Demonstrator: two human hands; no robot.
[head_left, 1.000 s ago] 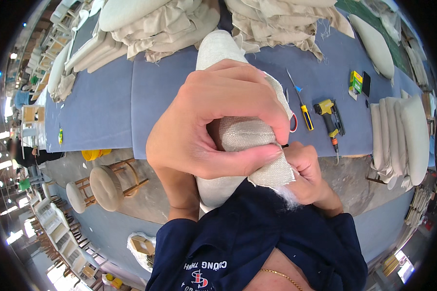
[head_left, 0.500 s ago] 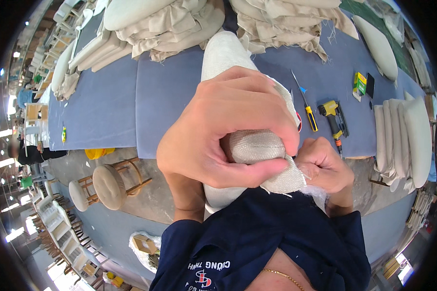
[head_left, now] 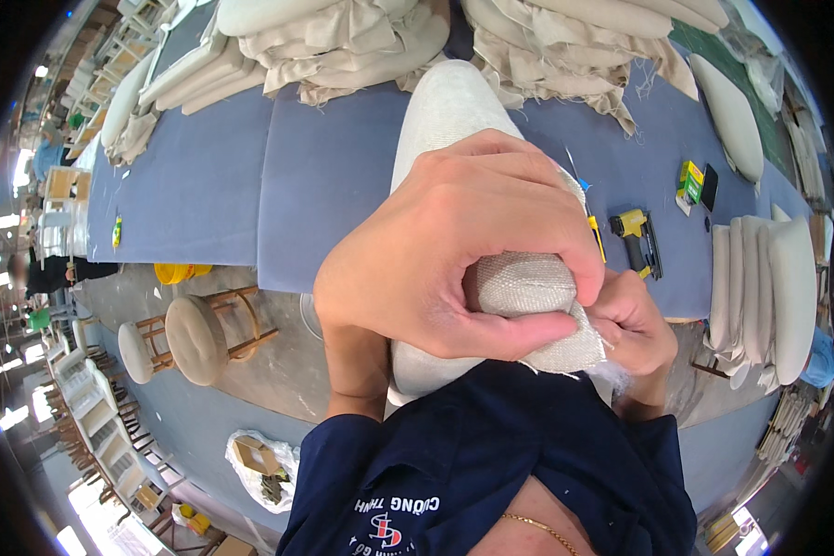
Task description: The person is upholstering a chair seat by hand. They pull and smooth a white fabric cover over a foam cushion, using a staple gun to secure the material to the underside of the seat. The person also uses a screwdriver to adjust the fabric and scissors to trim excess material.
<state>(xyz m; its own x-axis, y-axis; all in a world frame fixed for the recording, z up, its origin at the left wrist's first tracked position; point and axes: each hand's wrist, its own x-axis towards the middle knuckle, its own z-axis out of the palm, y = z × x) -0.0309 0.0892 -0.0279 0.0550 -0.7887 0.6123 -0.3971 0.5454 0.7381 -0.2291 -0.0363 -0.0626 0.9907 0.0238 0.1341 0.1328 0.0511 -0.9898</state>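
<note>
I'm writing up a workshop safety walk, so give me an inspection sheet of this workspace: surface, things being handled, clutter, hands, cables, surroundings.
Surface: blue-grey table, with a visible join toward its left.
Things handled: beige cushion with a loose fabric edge; white fluff below it.
Clutter: yellow screwdriver, partly hidden; yellow-and-black pistol-shaped tool; green-and-yellow box; dark flat object.
Hands: left hand curled around the cushion; right hand beside the loose edge, its grip unclear.
Cables: nothing seen.
Surroundings: stacked cushions across the table; round stool to the left.
</note>
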